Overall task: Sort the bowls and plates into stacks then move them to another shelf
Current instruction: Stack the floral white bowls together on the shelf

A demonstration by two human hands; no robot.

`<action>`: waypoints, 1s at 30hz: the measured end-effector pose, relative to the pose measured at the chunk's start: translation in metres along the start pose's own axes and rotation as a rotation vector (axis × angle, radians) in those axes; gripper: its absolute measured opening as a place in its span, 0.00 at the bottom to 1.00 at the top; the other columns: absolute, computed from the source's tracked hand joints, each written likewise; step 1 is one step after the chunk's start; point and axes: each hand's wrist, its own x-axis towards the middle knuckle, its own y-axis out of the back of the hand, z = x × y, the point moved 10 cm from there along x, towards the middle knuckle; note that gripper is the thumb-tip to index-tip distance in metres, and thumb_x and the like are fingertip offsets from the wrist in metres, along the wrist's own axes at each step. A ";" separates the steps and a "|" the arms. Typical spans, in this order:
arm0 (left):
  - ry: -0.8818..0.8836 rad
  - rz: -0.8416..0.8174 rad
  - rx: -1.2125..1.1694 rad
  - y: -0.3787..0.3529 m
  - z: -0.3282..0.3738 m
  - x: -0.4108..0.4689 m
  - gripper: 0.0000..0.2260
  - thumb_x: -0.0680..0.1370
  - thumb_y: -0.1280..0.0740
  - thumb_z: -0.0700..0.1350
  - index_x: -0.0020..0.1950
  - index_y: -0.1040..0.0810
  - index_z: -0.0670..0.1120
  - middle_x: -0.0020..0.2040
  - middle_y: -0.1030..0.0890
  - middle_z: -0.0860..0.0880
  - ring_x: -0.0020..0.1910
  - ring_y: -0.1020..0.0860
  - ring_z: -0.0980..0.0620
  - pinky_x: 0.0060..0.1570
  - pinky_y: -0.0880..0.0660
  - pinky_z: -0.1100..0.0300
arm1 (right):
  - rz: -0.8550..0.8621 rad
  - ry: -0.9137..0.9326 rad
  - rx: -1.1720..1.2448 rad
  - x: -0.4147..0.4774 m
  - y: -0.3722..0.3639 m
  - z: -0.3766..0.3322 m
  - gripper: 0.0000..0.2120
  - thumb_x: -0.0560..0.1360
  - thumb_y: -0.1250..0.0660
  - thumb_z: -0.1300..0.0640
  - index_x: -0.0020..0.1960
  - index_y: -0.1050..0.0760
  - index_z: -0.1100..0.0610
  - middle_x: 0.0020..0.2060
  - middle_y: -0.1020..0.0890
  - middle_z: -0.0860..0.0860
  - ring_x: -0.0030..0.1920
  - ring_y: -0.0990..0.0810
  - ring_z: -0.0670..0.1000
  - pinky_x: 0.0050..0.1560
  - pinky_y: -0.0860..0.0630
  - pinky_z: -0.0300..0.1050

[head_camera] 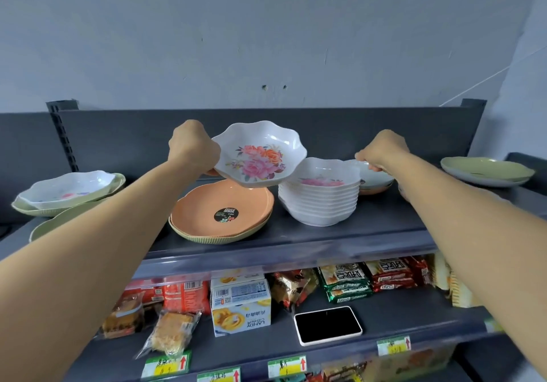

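Left hand [192, 148] grips bowl [260, 156]; right hand [382, 151] pinches dish [376, 176]

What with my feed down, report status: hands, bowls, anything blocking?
Left hand holds floral bowl over orange plates. Right hand pinches rear bowl by rim, beside bowl stack. Nothing blocking the stack.
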 end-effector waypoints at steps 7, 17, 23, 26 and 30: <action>0.002 -0.099 -0.107 -0.050 0.050 -0.001 0.08 0.75 0.41 0.32 0.42 0.23 0.37 0.33 0.24 0.44 0.34 0.18 0.39 0.34 0.19 0.53 | -0.038 0.123 0.149 0.015 0.022 -0.015 0.08 0.74 0.34 0.60 0.47 0.22 0.65 0.39 0.17 0.59 0.29 0.24 0.52 0.31 0.27 0.41; -0.013 -0.208 -0.060 -0.126 0.087 0.004 0.12 0.75 0.46 0.34 0.32 0.35 0.42 0.15 0.26 0.47 0.10 0.28 0.53 0.14 0.38 0.73 | -0.035 0.225 0.120 0.036 0.040 0.000 0.14 0.75 0.36 0.59 0.52 0.20 0.69 0.46 0.15 0.62 0.38 0.23 0.55 0.51 0.21 0.51; -0.006 -0.217 0.060 -0.141 0.083 0.006 0.14 0.74 0.44 0.32 0.29 0.32 0.40 0.10 0.31 0.50 0.08 0.32 0.56 0.11 0.41 0.75 | -0.044 0.275 0.129 0.040 0.032 -0.013 0.15 0.76 0.35 0.57 0.55 0.22 0.69 0.51 0.17 0.63 0.43 0.24 0.55 0.57 0.22 0.54; -0.022 -0.232 0.089 -0.142 0.081 0.007 0.14 0.72 0.42 0.32 0.27 0.34 0.41 0.17 0.28 0.49 0.14 0.32 0.54 0.14 0.42 0.75 | -0.045 0.311 0.136 0.037 0.025 -0.029 0.16 0.75 0.35 0.58 0.56 0.23 0.69 0.52 0.18 0.63 0.41 0.26 0.54 0.58 0.23 0.56; -0.044 -0.266 0.116 -0.143 0.075 0.012 0.14 0.70 0.40 0.32 0.27 0.39 0.43 0.26 0.37 0.49 0.24 0.41 0.51 0.22 0.43 0.66 | -0.043 0.354 0.156 0.031 0.015 -0.054 0.16 0.75 0.35 0.58 0.55 0.23 0.70 0.51 0.18 0.64 0.39 0.27 0.53 0.57 0.23 0.55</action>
